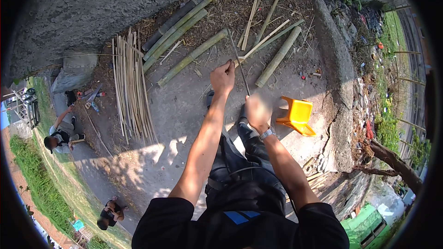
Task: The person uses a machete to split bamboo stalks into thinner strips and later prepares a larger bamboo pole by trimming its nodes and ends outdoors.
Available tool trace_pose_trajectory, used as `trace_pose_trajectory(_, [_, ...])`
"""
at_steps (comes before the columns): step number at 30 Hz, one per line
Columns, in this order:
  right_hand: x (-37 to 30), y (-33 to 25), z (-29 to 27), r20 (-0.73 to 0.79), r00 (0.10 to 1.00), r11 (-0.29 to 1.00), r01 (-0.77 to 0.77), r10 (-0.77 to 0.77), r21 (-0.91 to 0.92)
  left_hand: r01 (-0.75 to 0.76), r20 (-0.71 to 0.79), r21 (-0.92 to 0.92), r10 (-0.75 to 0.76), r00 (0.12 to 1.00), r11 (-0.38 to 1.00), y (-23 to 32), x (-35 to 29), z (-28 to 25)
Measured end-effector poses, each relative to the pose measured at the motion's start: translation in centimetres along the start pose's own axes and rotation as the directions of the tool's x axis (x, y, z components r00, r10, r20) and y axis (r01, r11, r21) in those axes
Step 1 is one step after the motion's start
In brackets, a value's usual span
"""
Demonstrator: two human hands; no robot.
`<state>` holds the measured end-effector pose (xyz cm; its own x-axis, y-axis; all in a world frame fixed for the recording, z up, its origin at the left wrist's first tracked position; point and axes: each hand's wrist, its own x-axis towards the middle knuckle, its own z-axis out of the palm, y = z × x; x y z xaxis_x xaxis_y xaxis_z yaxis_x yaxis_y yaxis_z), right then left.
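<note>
My left hand (223,79) is closed near the close end of a bamboo strip (265,43), which stretches away to the far right and parts into a pale length and a green one. In my right hand (258,110), smeared in the picture, is the lower end of a long, thin, dark blade, seemingly a long knife (234,46). It crosses the strip just beyond my left fingers, close to where the two lengths part. A metal watch (267,133) circles my right wrist.
Bamboo poles (194,57) lie ahead, with another thick piece (278,57) to the right. Many split strips (131,90) are piled at left. A yellow plastic stool (299,113) stands right of my knees. A concrete kerb (334,46) edges the ground. Two people (60,138) are far left.
</note>
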<state>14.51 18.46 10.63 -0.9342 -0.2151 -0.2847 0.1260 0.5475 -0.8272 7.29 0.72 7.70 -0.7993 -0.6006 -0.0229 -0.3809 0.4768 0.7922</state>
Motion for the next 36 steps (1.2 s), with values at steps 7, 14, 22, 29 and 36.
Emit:
trace_pose_trajectory(7, [-0.8,0.8,0.1,-0.058,0.998,0.999,0.008,-0.006,0.045,-0.023,0.072,-0.031,0.025,0.997,0.999,1.4,-1.5,-0.3])
trace_pose_trajectory(14, [0.2,1.7,-1.2,0.315,0.934,0.785,-0.321,0.169,0.530,0.021,0.122,-0.102,-0.009,0.992,0.995,-0.3,-1.1,-0.3])
trace_pose_trajectory(22, [1.6,0.6,-2.6,0.344,0.923,0.824,-0.326,0.171,0.464,-0.058,0.323,-0.318,0.166,0.932,0.946,-3.6,1.8,0.7])
trace_pose_trajectory(29, [3.4,0.4,-3.9,0.386,0.897,0.826,-0.377,0.214,0.419,0.308,0.518,-0.639,0.099,0.849,0.705,-8.0,6.2,5.1])
trace_pose_trajectory(36, [6.6,1.0,-5.5,0.476,0.863,0.889,-0.343,0.170,0.304,0.651,0.815,-0.554,0.497,0.297,0.519,-10.0,13.3,10.2])
